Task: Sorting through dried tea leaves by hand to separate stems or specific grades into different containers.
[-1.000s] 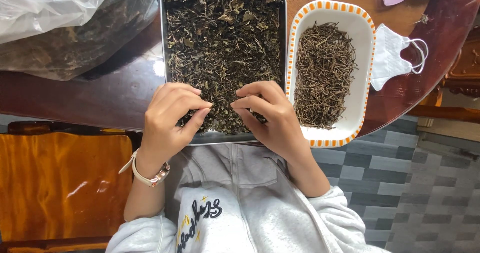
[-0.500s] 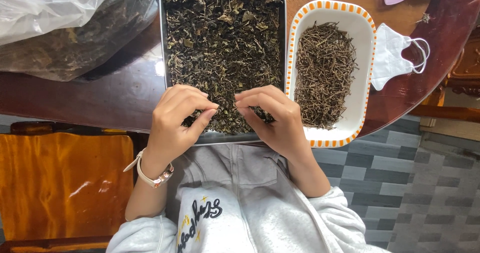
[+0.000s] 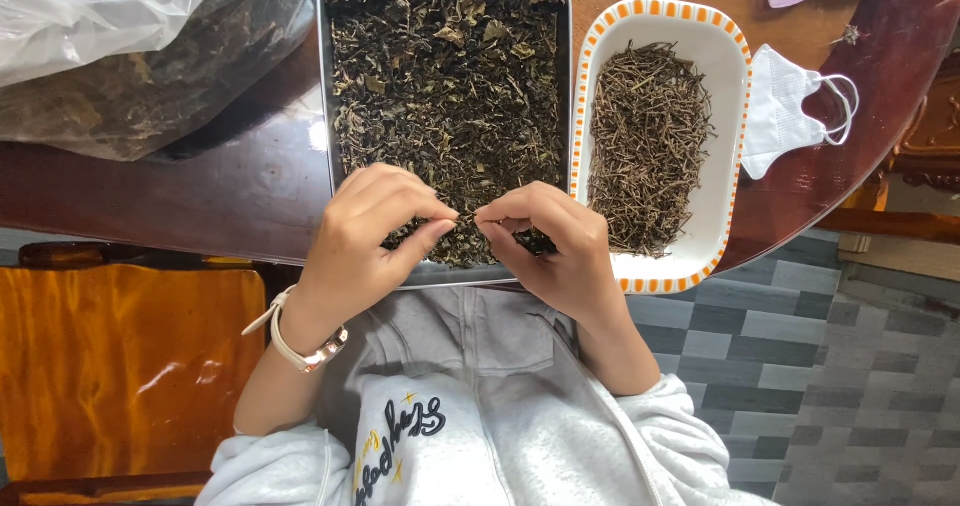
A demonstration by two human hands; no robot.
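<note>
On the brown table (image 3: 230,181), both hands pinch 1 dried stem (image 3: 468,220) over the metal tray (image 3: 322,86), left hand (image 3: 365,241) and right hand (image 3: 555,251) fingertips nearly touching, white dish (image 3: 735,106) just beside.

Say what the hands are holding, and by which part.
Left hand and right hand pinch a thin dark dried twig by its two ends, over the metal tray of dried leaves.
</note>
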